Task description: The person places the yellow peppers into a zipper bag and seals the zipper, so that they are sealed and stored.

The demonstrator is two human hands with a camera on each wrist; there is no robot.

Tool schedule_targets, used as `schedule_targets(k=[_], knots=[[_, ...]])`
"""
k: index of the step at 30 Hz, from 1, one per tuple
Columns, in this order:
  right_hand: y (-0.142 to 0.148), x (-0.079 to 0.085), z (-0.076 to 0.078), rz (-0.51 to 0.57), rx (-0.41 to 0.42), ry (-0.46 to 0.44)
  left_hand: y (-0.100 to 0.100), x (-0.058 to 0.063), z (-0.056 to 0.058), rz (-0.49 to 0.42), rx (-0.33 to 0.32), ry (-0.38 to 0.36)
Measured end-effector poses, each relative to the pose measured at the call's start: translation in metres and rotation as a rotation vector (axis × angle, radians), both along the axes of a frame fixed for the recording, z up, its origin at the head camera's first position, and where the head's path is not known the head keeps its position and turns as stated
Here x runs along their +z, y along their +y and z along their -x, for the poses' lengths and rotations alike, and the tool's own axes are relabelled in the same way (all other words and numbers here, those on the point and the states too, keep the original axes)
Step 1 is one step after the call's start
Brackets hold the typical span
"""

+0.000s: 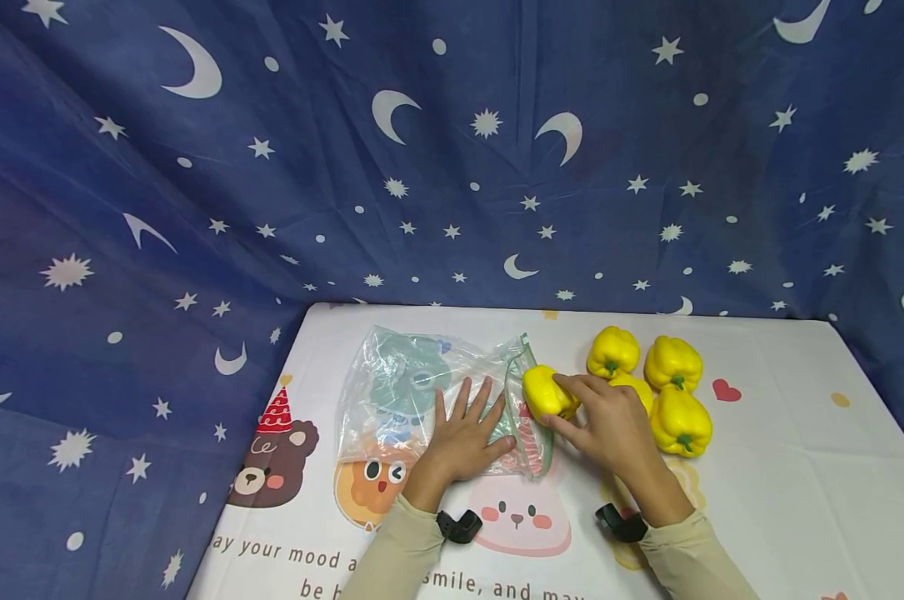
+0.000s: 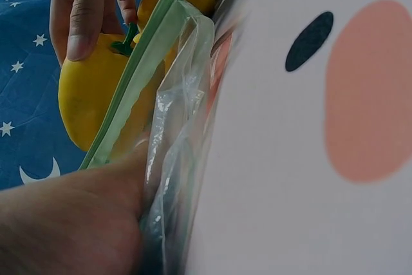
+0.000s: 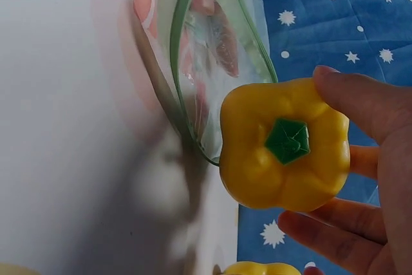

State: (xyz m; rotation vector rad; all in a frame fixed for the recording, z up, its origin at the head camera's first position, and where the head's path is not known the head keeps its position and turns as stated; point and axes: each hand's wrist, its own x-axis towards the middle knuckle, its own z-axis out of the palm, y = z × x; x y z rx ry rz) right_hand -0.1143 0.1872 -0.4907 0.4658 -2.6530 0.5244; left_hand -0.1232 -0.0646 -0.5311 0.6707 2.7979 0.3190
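A clear zip bag (image 1: 459, 358) with a green seal lies flat on the table, its mouth facing right. My left hand (image 1: 462, 437) rests on top of the bag with its fingers spread. My right hand (image 1: 609, 421) grips a yellow bell pepper (image 1: 547, 393) between thumb and fingers, right at the bag's mouth. In the right wrist view the held bell pepper (image 3: 257, 178) shows its green stem, and the green-edged opening (image 3: 177, 49) gapes beside it. Through the plastic, the left fingers show in that view.
Several more yellow bell peppers (image 1: 680, 421) sit grouped to the right of the right hand, one partly hidden behind it. The white tablecloth (image 1: 781, 467) has cartoon prints and lettering. A dark blue curtain (image 1: 452, 167) with moons and stars hangs behind and at the left.
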Motion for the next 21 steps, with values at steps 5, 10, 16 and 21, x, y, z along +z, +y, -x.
schedule_targets(k=[5, 10, 16, 21], knots=[[-0.0012, 0.0004, -0.0008, -0.010, 0.006, -0.008, 0.0001, -0.0016, 0.0004, -0.020, -0.001, -0.004], [-0.0017, -0.0006, -0.0014, -0.022, 0.012, -0.012, 0.0006, -0.0062, 0.0025, -0.039, 0.002, -0.016], [-0.0018, -0.0020, -0.0021, -0.040, 0.020, -0.021, 0.0007, -0.0068, 0.0026, -0.053, -0.001, -0.019], [-0.0044, -0.0014, -0.0027, -0.069, 0.012, -0.076, 0.0005, -0.0040, 0.0014, -0.073, -0.003, -0.015]])
